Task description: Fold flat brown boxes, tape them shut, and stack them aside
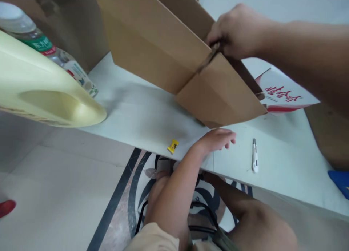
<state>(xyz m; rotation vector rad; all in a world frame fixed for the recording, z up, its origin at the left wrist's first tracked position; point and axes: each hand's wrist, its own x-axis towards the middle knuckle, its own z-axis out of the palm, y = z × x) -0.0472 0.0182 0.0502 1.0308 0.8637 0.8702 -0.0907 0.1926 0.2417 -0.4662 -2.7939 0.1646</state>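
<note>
A brown cardboard box (152, 43) is tilted over the white table, its open side toward the upper right. My right hand (240, 32) reaches in from the right and is closed on the box's upper edge near a corner; its fingertips are partly hidden inside. Just below the box's lower corner, my left hand (219, 139) hovers low over the table with its fingers loosely bent and apart, holding nothing. To its right lies a white utility knife (255, 156). On its left, near the table edge, is a small yellow wrapped candy (173, 146).
A large pale yellow jug (46, 87) and a clear labelled bottle (49, 49) stand at the left. Behind the box is a white and red printed package (283, 91). A blue object (339, 182) sits at the right edge. The table's front edge (234, 178) runs above my legs.
</note>
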